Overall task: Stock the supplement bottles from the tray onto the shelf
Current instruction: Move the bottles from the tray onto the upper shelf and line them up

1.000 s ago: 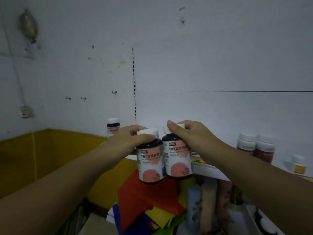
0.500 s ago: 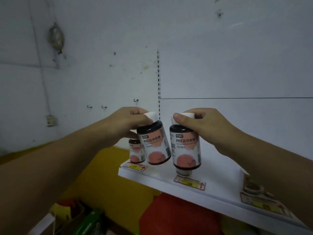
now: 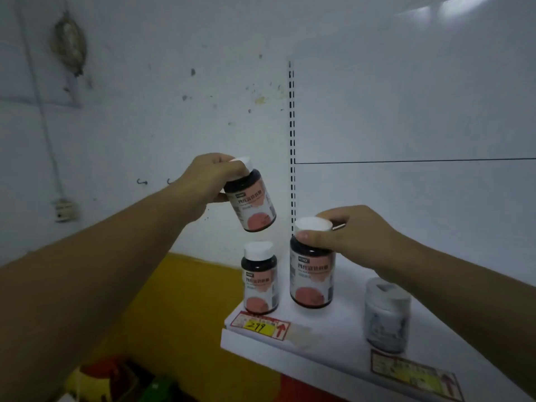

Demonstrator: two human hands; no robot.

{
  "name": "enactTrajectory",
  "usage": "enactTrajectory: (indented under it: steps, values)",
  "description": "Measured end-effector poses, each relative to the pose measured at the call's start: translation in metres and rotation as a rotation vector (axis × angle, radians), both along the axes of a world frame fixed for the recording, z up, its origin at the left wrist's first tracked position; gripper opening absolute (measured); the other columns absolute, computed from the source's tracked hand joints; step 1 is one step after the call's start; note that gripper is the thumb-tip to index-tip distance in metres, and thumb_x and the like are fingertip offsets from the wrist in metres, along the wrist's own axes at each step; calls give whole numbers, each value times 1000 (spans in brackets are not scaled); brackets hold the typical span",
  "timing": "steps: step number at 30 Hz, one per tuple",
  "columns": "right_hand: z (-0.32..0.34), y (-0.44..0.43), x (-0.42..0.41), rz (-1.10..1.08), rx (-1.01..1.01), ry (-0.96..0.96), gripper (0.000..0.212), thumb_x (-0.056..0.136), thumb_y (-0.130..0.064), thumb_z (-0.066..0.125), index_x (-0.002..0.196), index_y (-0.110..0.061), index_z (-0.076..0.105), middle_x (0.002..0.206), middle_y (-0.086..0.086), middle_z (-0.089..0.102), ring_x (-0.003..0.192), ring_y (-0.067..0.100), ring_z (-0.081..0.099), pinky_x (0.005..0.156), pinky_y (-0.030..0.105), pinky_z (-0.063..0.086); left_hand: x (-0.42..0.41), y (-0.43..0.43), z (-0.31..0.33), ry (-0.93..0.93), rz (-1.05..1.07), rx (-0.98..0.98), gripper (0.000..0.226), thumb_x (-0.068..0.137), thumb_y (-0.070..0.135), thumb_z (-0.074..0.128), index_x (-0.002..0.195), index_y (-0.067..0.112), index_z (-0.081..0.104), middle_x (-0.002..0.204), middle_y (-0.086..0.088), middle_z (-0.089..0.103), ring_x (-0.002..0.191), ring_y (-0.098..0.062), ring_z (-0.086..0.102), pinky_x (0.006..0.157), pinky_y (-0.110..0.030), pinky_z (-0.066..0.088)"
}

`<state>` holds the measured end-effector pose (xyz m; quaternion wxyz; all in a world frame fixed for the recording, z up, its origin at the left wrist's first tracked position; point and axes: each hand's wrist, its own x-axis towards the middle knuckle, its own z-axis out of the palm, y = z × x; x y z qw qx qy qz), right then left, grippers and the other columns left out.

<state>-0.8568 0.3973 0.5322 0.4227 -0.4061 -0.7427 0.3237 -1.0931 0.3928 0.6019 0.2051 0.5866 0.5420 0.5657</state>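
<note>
White caps, dark bodies, pink labels: three matching bottles in view. Your left hand [image 3: 208, 184] grips the tilted bottle [image 3: 251, 201] by cap and shoulder, fingers curled round it, holding it in the air over the left end of the shelf [image 3: 342, 332] with its base leaning right. Right below it the standing bottle [image 3: 259, 280] sits on the shelf untouched, just behind the yellow price tag [image 3: 259, 327] marked 299. Your right hand [image 3: 348, 230] pinches the cap of the upright bottle [image 3: 311, 274], thumb in front, fingers curled behind. That bottle is just right of the standing one, apart from it, base down at the shelf surface; can't tell if it's fully set down. A blurred grey jar [image 3: 387, 314] stands further right near the front edge, under your right forearm. A slotted upright [image 3: 291, 140] runs up the white back panel behind the bottles.
</note>
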Motion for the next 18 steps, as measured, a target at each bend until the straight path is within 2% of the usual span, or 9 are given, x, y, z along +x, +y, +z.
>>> enactTrajectory:
  steps: [5,7,10,13,15,18]
  values:
    - [-22,24,-33,-89,-73,-117,33,59,-44,82,82,-22,73,83,-10,70,75,2,64,52,14,44,-24,54,-15,-52,-39,-67,18,78,17,67,95,12,64,98,-9,65,92,-21,61,65,-30,51]
    - [-32,29,-40,-115,-103,-126,34,59,-44,82,84,-23,73,86,-9,71,78,3,65,52,13,45,-30,74,-22,-44,-82,-153,19,76,15,68,95,14,63,103,-9,64,93,-21,60,70,-32,52]
    - [-42,30,-42,-143,-112,-99,31,60,-44,81,85,-27,73,87,-12,72,79,2,66,51,9,47,-30,95,-39,11,-199,-327,32,74,12,69,105,9,62,106,-11,63,98,-25,60,74,-35,54]
    - [-46,26,-43,-180,-64,-116,34,63,-45,79,93,-34,67,93,-14,69,80,2,65,56,8,47,-23,107,-55,70,-342,-445,31,71,10,71,102,8,64,103,-11,66,94,-25,63,67,-33,54]
    - [-46,23,-45,-206,5,-203,37,66,-47,75,98,-44,57,98,-17,64,79,-3,63,55,7,46,-19,113,-62,98,-406,-499,31,71,9,71,101,9,64,102,-10,66,94,-25,63,65,-32,53]
    - [-48,20,-47,-203,106,-308,30,67,-50,71,93,-50,54,97,-25,62,84,-15,57,62,6,49,-15,120,-70,171,-476,-568,32,71,9,73,102,9,64,103,-10,66,91,-24,64,62,-31,53]
